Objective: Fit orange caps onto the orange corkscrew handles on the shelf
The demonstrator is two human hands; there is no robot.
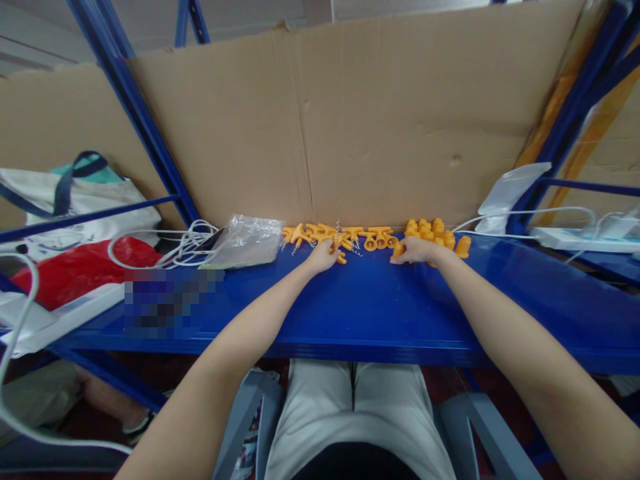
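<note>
On the blue shelf (380, 307), along the cardboard back wall, lies a row of several orange plastic parts with small metal chains (345, 235). To their right sits a cluster of orange cap-shaped pieces (435, 230). My left hand (323, 257) reaches into the chained parts, fingers curled round one of them. My right hand (417, 251) rests at the left edge of the cap cluster, fingers closed on an orange piece (399, 250). Both forearms stretch forward over the shelf.
A clear plastic bag (247, 241) and coiled white cables (170, 243) lie left of the parts. Further left are a red bag (75, 270) and a tote bag (75, 200). A white power strip (580, 239) and a white pouch (510, 193) sit right. Blue rack posts flank the cardboard (350, 120).
</note>
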